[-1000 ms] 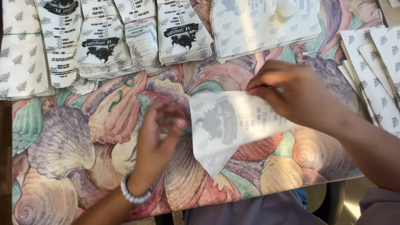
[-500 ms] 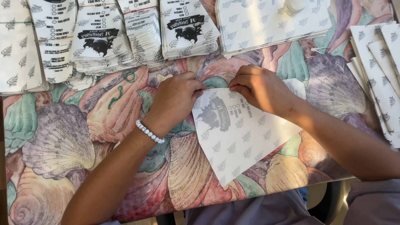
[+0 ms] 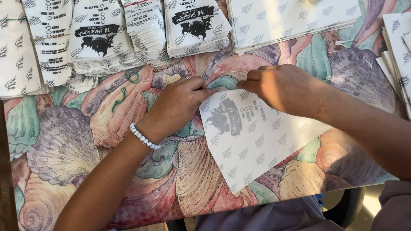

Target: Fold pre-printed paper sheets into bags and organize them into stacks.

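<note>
A white printed paper sheet lies tilted on the shell-patterned tablecloth, with a dark logo showing through it. My left hand, with a white bead bracelet at the wrist, pinches the sheet's top left corner. My right hand pinches the top edge just to the right, fingertips nearly meeting those of the left. Both hands press the paper's upper edge to the table.
Stacks of folded printed paper bags line the far edge, with another stack beside them. Flat sheets lie at the back right and more at the right edge. Green rubber bands lie near the stacks.
The sheet went from held loosely above the table to lying flat. My left hand moved up from the lower middle to the sheet's top edge, meeting my right hand.
</note>
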